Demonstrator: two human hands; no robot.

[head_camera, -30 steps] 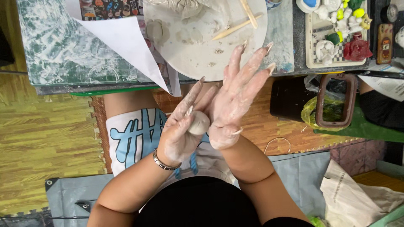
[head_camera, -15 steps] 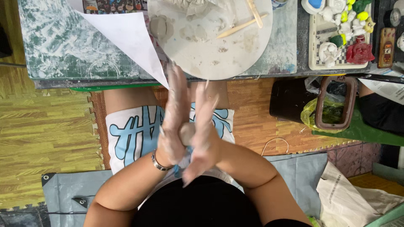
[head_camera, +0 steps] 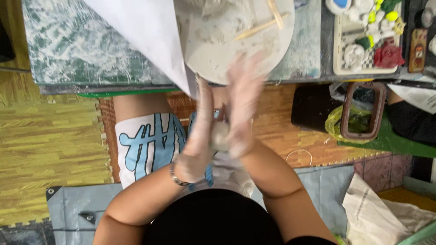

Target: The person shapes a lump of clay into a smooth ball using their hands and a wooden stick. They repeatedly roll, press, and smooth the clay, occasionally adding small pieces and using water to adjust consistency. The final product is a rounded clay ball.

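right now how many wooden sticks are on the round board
2. One wooden stick lies slanted across the right side of the round board; the other stick is near the top edge, partly cut off by the frame. More may lie out of view above.

Matt, pale clay lump (head_camera: 221,135); chalky round board (head_camera: 236,36); wooden sticks (head_camera: 261,28).

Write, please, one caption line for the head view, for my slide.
Two clay-coated hands, left hand and right hand, press a small clay ball between the palms, below a round board on the table.
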